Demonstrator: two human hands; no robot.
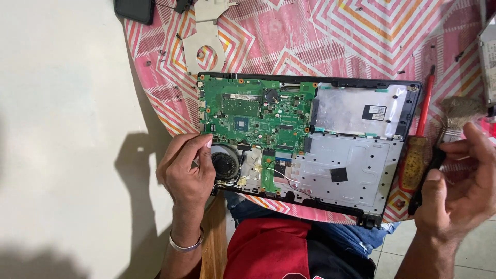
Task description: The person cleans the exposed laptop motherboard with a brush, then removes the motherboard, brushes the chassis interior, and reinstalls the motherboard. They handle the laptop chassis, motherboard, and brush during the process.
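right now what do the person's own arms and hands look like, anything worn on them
Both forearms are bare, with no sleeves or gloves in view. The left hand has a plain silver-coloured bangle round its wrist. The right hand shows no ring, watch or band that can be seen. Fingernails on both hands are short and unpainted.

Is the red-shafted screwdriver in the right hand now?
No: the screwdriver lies on the cloth beside the laptop, while the right hand holds a brush.

metal bracket (205, 47), black phone (135, 9), patterned tablecloth (336, 36)
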